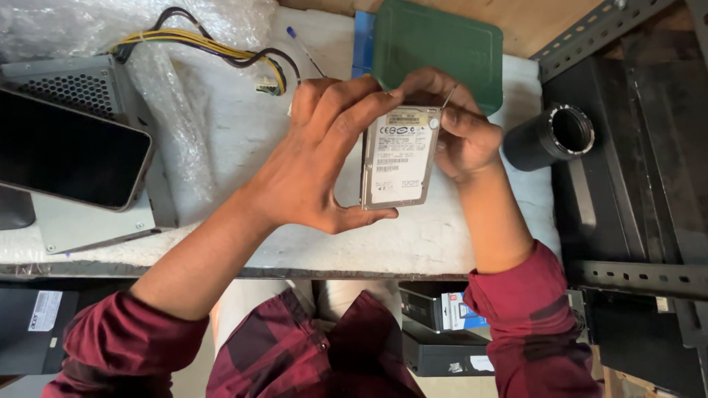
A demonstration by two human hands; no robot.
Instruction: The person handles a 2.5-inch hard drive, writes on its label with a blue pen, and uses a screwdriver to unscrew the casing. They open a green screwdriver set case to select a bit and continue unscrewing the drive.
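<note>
1. Left hand [317, 158] grips the drive [399, 156] by its long edges, upright above the table's [243, 125] front middle.
2. Right hand [461, 136] pinches a thin tool [448, 96] at the drive's top corner.
3. Phone [66, 151] lies at the left edge.

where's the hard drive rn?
In the head view, centre frame: the hard drive is held upright between the left hand and the right hand, above the white pad, just below the green lid.
</note>
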